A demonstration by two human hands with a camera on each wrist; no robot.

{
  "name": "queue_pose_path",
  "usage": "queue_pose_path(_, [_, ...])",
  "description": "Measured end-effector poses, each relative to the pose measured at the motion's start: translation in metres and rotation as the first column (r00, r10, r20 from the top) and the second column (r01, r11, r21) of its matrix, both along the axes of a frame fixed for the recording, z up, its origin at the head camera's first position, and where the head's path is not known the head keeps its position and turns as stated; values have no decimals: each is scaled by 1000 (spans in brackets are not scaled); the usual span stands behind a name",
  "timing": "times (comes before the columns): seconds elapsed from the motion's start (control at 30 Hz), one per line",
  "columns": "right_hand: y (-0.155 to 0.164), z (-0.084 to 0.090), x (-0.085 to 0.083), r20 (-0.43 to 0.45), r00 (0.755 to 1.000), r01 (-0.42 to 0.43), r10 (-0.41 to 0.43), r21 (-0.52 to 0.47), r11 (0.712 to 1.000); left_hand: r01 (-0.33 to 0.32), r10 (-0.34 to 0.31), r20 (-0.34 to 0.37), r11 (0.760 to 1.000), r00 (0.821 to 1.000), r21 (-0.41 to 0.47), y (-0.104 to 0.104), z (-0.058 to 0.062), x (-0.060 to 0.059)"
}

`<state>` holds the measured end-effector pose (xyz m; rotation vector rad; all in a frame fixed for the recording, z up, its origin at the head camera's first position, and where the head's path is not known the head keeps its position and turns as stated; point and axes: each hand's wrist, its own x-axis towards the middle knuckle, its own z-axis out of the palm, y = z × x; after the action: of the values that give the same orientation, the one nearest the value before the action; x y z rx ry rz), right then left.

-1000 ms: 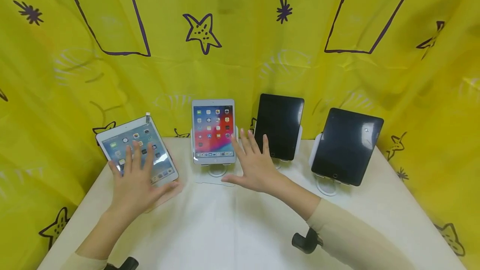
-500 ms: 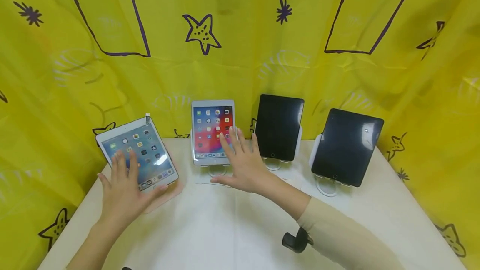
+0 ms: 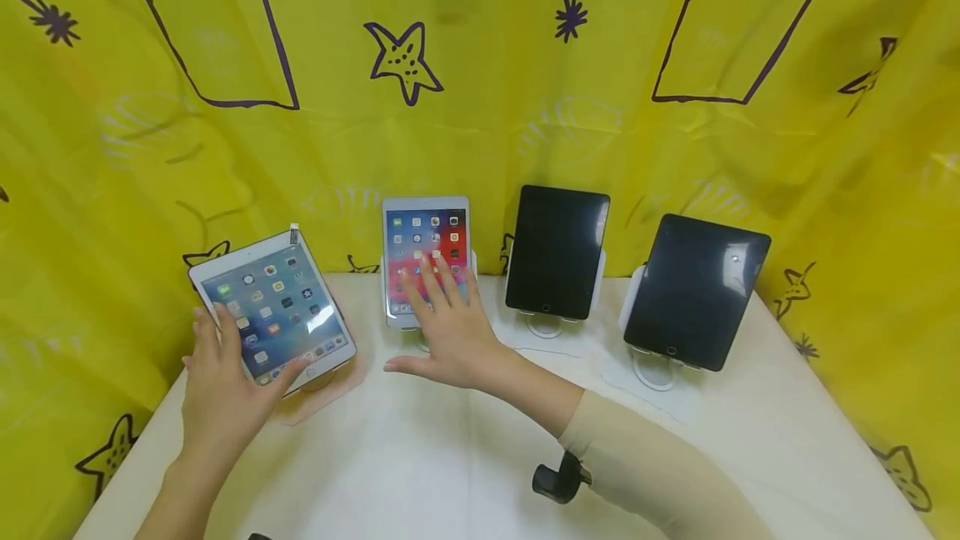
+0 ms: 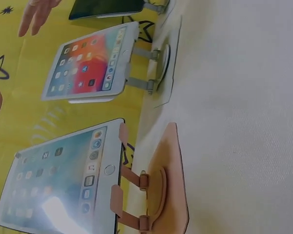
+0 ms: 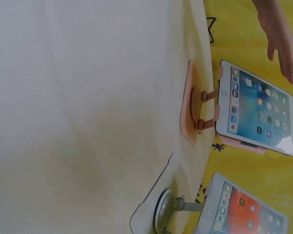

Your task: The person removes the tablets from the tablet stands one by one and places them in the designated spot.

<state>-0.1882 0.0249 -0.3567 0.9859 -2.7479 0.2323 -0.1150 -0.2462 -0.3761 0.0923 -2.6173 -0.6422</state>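
Note:
My left hand (image 3: 225, 398) hovers over the lower left side of a white tablet (image 3: 300, 302) with a lit blue home screen, which leans on a pink stand (image 4: 158, 195). Its fingers are loosely extended, and the right wrist view shows this hand (image 5: 278, 36) in front of the tablet, seemingly without gripping it. Spread wide, my right hand (image 3: 457, 340) is in front of a second white tablet (image 3: 426, 227) with a lit red and blue screen, covering its lower part. In the left wrist view that hand (image 4: 37, 14) appears apart from the tablet, holding nothing.
Two dark-screened black tablets (image 3: 558, 252) stand on white stands to the right, the outer black tablet (image 3: 697, 294) angled inward. All rest on a white-covered table (image 3: 420, 465). A yellow patterned curtain (image 3: 495, 132) hangs behind and at both sides.
Both hands have moved left. My right hand has passed from the first black tablet to the red-screened one. My left hand has slid from the blue screen's middle to its left edge.

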Motion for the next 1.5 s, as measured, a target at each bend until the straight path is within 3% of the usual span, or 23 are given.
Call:
queue_pose_path(0.17, [-15, -3, -1, -10, 1000, -30, 29, -41, 999, -44, 43, 5, 996, 999, 77, -4, -2, 1])
queue_pose_path(0.3, [-26, -4, -1, -43, 994, -104, 98, -156, 982, -89, 82, 45, 983, 996, 162, -6, -3, 3])
queue_pose_path(0.4, [-34, -6, -2, -76, 986, -167, 152, -285, 944, -114, 100, 66, 962, 993, 249, -5, -4, 3])
queue_pose_path(0.53, [-44, -10, -4, -52, 981, -193, 189, -436, 879, -117, 110, 40, 932, 993, 344, -3, -5, 2])
queue_pose_path(0.73, [-60, -16, -8, 87, 981, -101, 173, -534, 840, -110, 120, 0, 904, 993, 414, -1, -6, -1])
queue_pose_path(0.93, [-75, -26, -12, 225, 958, -4, 178, -610, 793, -136, 163, -37, 908, 986, 397, -2, -8, -1])
queue_pose_path(1.2, [-87, -34, -19, 473, 852, 226, 226, -721, 655, -134, 170, -62, 914, 984, 383, -3, -17, -2])
queue_pose_path(1.3, [-90, -35, -23, 503, 835, 258, 223, -715, 649, -126, 170, -77, 909, 983, 396, -4, -20, -4])
queue_pose_path(1.5, [-96, -37, -31, 554, 809, 289, 197, -667, 686, -139, 169, -37, 900, 985, 412, -3, -24, -8])
